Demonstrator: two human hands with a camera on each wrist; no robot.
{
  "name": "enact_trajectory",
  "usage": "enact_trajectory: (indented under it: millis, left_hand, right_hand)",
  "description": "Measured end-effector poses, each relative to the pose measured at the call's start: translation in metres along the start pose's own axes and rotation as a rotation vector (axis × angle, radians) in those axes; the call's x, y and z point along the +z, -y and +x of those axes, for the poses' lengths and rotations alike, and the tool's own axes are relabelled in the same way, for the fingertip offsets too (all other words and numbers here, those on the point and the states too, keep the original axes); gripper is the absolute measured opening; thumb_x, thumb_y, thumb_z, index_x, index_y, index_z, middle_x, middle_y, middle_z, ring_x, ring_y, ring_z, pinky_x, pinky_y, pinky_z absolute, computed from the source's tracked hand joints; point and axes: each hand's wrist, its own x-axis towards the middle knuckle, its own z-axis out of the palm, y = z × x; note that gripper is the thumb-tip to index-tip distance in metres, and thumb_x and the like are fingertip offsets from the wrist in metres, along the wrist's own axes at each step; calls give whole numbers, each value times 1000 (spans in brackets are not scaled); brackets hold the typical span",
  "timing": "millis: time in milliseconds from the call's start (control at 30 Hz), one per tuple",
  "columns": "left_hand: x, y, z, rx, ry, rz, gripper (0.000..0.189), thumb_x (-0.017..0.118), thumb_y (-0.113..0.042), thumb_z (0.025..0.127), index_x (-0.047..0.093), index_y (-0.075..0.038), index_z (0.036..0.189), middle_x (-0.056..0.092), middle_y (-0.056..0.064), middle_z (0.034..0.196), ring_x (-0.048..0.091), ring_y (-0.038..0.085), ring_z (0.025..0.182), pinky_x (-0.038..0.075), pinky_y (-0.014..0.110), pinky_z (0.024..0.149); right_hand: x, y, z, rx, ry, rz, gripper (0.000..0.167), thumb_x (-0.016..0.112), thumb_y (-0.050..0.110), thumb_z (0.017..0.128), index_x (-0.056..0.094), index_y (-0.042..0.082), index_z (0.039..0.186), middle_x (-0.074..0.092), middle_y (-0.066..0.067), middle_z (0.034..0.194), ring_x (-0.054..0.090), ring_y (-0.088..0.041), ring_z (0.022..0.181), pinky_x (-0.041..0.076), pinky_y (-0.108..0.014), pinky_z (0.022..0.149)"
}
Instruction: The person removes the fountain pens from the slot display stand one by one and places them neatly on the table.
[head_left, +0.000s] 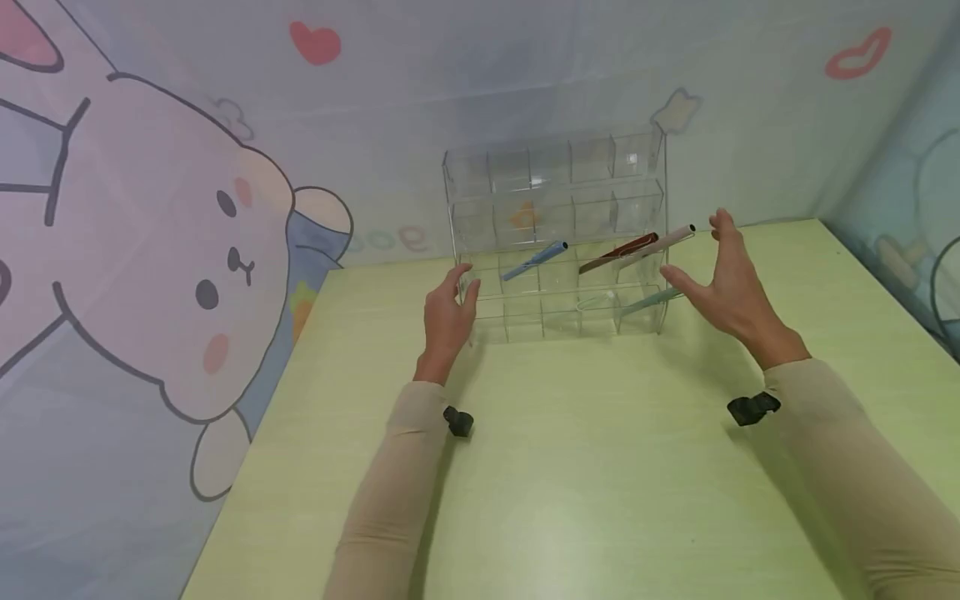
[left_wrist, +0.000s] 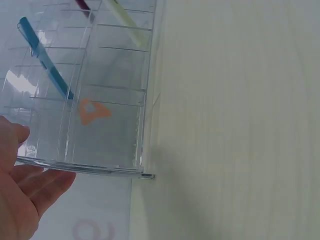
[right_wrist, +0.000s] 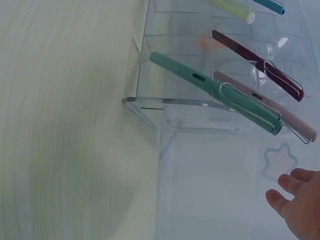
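Observation:
A clear tiered pen rack [head_left: 525,310] stands at the back of the table, holding slanted pens. My left hand [head_left: 448,321] is at its left side; in the left wrist view, thumb and fingers lie on either side of the side panel. My right hand [head_left: 731,287] hovers off the rack's right side, fingers spread, holding nothing. Nearest it are a green pen [right_wrist: 215,91] in the lowest part and a pink pen [right_wrist: 280,110] above. Farther left sit a dark red pen [right_wrist: 257,65], a yellow-green pen [left_wrist: 125,22] and a blue pen [left_wrist: 45,57].
The pale yellow-green table [head_left: 570,467] stretches in front of the rack. A printed cloth [head_left: 390,100] with a cartoon animal and hearts hangs behind and to the left. Black wrist cameras are strapped to both sleeves.

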Motion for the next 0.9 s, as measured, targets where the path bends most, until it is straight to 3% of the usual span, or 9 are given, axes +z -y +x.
enact_trajectory:
  millis: [167, 333, 467, 900]
  left_hand:
    - [3, 1, 2, -44, -43, -76, 23, 60, -20, 103, 71, -9, 120, 69, 18, 120, 70, 37, 103, 54, 45, 88]
    - [5, 5, 5, -53, -71, -101, 21, 62, -22, 102, 73, -10, 115, 72, 14, 116, 72, 34, 97, 57, 40, 74]
    - [6, 7, 4, -53, -93, -107, 20, 63, -21, 101, 74, -10, 113, 73, 12, 112, 73, 32, 94, 53, 37, 59]
    - [6, 3, 5, -37, -105, -96, 16, 65, -17, 100, 75, -9, 108, 74, 12, 109, 74, 30, 92, 47, 32, 56]
  right_hand:
    - [6, 2, 0, -9, 10, -7, 99, 63, 47, 95, -4, 19, 162, 11, -12, 166, 17, -35, 150, 19, -67, 110]
    - [8, 4, 1, -13, -2, -17, 98, 62, 48, 96, -3, 16, 161, 12, -14, 165, 19, -37, 149, 19, -66, 110]
    - [11, 6, 4, -22, -20, -14, 97, 61, 48, 96, -2, 15, 162, 14, -14, 165, 20, -36, 149, 20, -64, 112]
    - [15, 13, 17, -67, -141, -17, 80, 62, 30, 101, 13, 5, 159, 32, -23, 155, 35, -39, 141, 27, -58, 110]
